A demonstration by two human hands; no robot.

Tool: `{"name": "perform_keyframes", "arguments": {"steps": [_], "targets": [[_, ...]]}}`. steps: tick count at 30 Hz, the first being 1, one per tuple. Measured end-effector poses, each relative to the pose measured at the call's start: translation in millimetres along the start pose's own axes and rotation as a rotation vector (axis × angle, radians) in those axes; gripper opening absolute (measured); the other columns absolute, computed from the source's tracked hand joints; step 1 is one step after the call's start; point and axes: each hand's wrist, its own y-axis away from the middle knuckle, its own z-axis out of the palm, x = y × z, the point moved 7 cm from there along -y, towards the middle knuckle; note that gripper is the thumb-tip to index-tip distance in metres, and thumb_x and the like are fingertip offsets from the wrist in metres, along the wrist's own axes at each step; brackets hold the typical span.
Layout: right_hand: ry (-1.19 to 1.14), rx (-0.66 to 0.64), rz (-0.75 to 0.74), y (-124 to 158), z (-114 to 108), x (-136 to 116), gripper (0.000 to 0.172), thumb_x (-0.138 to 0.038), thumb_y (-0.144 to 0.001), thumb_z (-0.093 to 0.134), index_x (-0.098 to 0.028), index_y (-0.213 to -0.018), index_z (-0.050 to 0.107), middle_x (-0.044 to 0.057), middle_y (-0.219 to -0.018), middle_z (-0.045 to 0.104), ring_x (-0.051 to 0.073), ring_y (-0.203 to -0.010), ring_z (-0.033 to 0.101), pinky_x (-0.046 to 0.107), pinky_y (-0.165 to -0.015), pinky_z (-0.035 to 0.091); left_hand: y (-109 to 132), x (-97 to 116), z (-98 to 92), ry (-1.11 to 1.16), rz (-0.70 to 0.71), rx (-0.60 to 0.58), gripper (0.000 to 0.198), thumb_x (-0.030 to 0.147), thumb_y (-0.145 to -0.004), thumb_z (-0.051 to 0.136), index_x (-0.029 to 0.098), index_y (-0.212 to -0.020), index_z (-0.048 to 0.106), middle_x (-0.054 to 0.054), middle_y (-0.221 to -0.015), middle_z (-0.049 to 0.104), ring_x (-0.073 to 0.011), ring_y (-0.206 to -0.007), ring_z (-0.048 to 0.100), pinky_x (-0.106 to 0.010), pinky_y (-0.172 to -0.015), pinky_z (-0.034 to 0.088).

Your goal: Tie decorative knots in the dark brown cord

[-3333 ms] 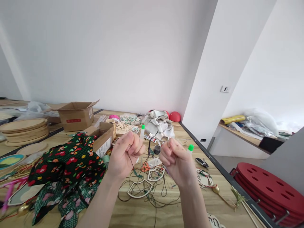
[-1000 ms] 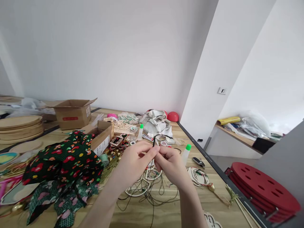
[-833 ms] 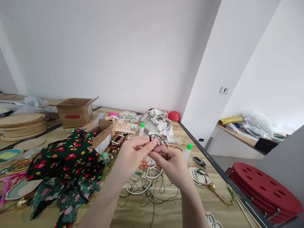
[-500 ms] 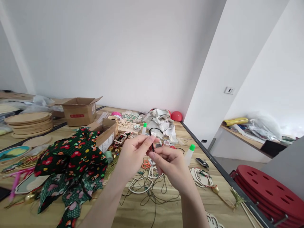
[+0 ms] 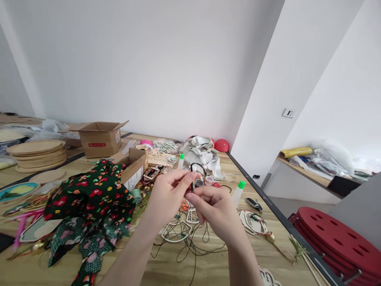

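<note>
Fingers closed in a pinch, my left hand [image 5: 169, 192] grips a black cord [image 5: 199, 163] whose thicker part curves up in a loop above the fingertips. My right hand [image 5: 214, 204] pinches the same cord just below and to the right, the fingertips of both hands nearly touching. Between them a short dark stretch stands almost upright. Thin dark strands [image 5: 195, 251] hang under the hands and trail in loose loops on the wooden table. Beneath the hands lie white openwork cutouts [image 5: 177, 234] and orange-handled scissors [image 5: 183, 205], partly hidden by fingers and strands.
Green patterned cloth [image 5: 89, 190] and an open carton [image 5: 99, 140] are on the left. Green-capped bottles [image 5: 238, 193], a dark key fob [image 5: 254, 204] and wooden tags [image 5: 251, 222] lie to the right. Red stools [image 5: 336, 234] are stacked beyond the table's right edge.
The cord's loop has risen a little and tilted to the right above my fingers. Both hands keep nearly the same place and grip.
</note>
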Motion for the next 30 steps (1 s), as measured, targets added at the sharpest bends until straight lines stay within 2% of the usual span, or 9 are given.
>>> {"name": "perform_keyframes", "arguments": {"steps": [10, 14, 18, 21, 24, 30], "targets": [[0.031, -0.028, -0.003, -1.1, 0.1, -0.4, 0.022, -0.034, -0.08, 0.06, -0.017, -0.066, 0.062, -0.005, -0.043, 0.045, 0.007, -0.037, 0.036, 0.02, -0.038, 0.026, 0.4, 3.7, -2.7, -0.083, 0.035, 0.056, 0.03, 0.04, -0.082, 0.054, 0.015, -0.072, 0.067, -0.002, -0.066, 0.062, -0.0141, -0.06, 0.053, -0.022, -0.054, 0.041], [0.09, -0.053, 0.03, -3.2, -1.7, 4.2, 0.021, -0.034, -0.08, 0.059, -0.017, -0.068, 0.063, -0.004, -0.043, 0.047, 0.008, -0.038, 0.035, 0.021, -0.039, 0.025, 1.9, 5.5, -2.9, -0.195, 0.092, 0.1, 0.028, 0.038, -0.084, 0.051, 0.016, -0.079, 0.067, -0.001, -0.065, 0.061, -0.0136, -0.059, 0.053, -0.021, -0.054, 0.041], [0.106, -0.013, 0.073, -4.2, -8.6, 8.4, 0.021, -0.037, -0.078, 0.062, -0.016, -0.073, 0.064, -0.003, -0.046, 0.05, 0.008, -0.039, 0.04, 0.02, -0.04, 0.026, 1.1, 6.8, -3.0, -0.302, 0.142, 0.139, 0.027, 0.036, -0.086, 0.049, 0.017, -0.085, 0.067, -0.003, -0.072, 0.065, -0.0148, -0.063, 0.055, -0.022, -0.058, 0.041], [0.09, 0.009, 0.095, -4.3, -12.3, 9.7, 0.027, -0.041, -0.076, 0.064, -0.015, -0.082, 0.063, -0.003, -0.047, 0.052, 0.009, -0.041, 0.044, 0.02, -0.04, 0.028, -1.1, 4.3, -1.4, -0.309, 0.11, 0.119, 0.03, 0.039, -0.086, 0.047, 0.017, -0.084, 0.067, -0.001, -0.066, 0.062, -0.0144, -0.058, 0.053, -0.023, -0.055, 0.04], [0.046, 0.019, 0.1, -4.8, -12.9, 11.1, 0.029, -0.043, -0.079, 0.061, -0.015, -0.087, 0.061, -0.004, -0.046, 0.051, 0.009, -0.041, 0.041, 0.019, -0.04, 0.028, -2.5, 2.4, 0.9, -0.29, 0.084, 0.086, 0.03, 0.04, -0.087, 0.046, 0.017, -0.084, 0.066, 0.0, -0.062, 0.059, -0.014, -0.057, 0.051, -0.023, -0.054, 0.038], [-0.037, -0.018, 0.097, -8.2, -5.6, 14.6, 0.028, -0.045, -0.08, 0.057, -0.018, -0.08, 0.054, -0.007, -0.043, 0.048, 0.007, -0.036, 0.034, 0.018, -0.037, 0.025, -4.2, 0.8, 6.1, -0.201, 0.11, -0.008, 0.03, 0.038, -0.086, 0.047, 0.017, -0.077, 0.066, -0.003, -0.073, 0.062, -0.0157, -0.068, 0.055, -0.024, -0.061, 0.042]]}}
